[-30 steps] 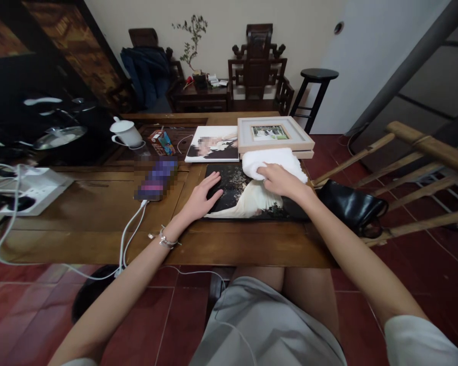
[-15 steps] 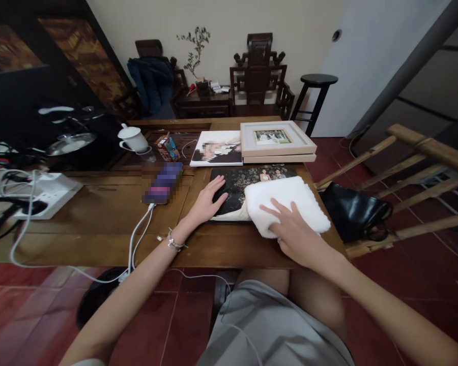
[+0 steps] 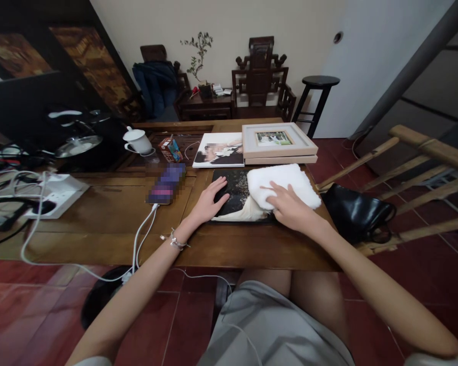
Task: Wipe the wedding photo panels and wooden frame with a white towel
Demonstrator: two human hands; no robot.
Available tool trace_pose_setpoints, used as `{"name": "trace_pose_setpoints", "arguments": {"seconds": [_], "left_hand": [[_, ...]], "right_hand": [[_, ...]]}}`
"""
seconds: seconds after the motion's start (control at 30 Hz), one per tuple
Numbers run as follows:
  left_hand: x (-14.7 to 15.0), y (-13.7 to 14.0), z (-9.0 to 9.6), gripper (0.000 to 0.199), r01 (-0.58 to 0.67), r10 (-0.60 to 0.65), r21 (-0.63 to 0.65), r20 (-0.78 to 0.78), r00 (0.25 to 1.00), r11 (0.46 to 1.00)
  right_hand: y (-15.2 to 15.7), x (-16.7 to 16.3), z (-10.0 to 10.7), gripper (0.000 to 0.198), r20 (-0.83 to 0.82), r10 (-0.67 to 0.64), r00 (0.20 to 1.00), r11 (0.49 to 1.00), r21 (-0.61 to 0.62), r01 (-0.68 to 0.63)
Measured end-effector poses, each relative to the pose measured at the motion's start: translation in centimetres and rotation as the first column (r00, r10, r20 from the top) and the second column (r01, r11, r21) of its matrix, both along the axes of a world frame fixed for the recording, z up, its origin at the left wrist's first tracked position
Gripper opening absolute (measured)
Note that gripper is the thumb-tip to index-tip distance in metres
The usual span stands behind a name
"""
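Observation:
A dark photo panel (image 3: 233,192) with a pale dress printed along its lower part lies flat on the wooden table in front of me. My left hand (image 3: 210,201) rests on its left edge, fingers stretched out and thumb apart. On the panel's right half sits a folded, fluffy white towel (image 3: 292,179), which hides that side of the picture. My right hand (image 3: 292,209) grips the towel at its near edge and presses it down on the panel; some fingertips sink into the pile.
Behind the panel lie a white-edged photo print (image 3: 218,156) and stacked picture frames (image 3: 279,144). To the left are a phone (image 3: 166,184) on a cable, a small box (image 3: 171,149), a lidded white cup (image 3: 137,142) and a power strip (image 3: 63,197). A black bag (image 3: 356,211) is at the right.
My right hand and the towel have moved away from me, toward the panel's far edge, uncovering more of the printed dress. My left hand stays on the panel's left edge.

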State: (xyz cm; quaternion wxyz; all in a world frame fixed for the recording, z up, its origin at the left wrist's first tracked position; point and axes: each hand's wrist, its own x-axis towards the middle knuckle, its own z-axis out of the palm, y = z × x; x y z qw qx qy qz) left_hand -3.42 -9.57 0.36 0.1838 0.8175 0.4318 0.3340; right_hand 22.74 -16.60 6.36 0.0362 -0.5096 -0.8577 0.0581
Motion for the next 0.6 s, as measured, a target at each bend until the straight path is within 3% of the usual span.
{"name": "trace_pose_setpoints", "arguments": {"seconds": [0.17,0.33,0.47,0.6], "left_hand": [[0.1,-0.2,0.1,0.05,0.002,-0.002,-0.015,0.008,1.0,1.0],[0.1,-0.3,0.0,0.05,0.001,-0.001,-0.015,0.023,1.0,1.0],[0.1,-0.4,0.1,0.05,-0.001,0.002,-0.016,0.032,0.999,1.0],[0.1,-0.4,0.1,0.049,-0.012,0.012,-0.009,0.026,1.0,1.0]], "right_hand": [[3.6,0.0,-0.2,0.048,0.026,-0.019,0.999,0.999,0.026,0.018],[4.6,-0.2,-0.4,0.049,0.055,-0.003,0.999,0.999,0.05,0.0],[3.1,-0.7,-0.6,0.049,0.068,-0.03,0.997,0.999,0.031,0.028],[-0.9,-1.6,-0.6,0.049,0.06,-0.016,0.998,0.999,0.052,0.013]]}}
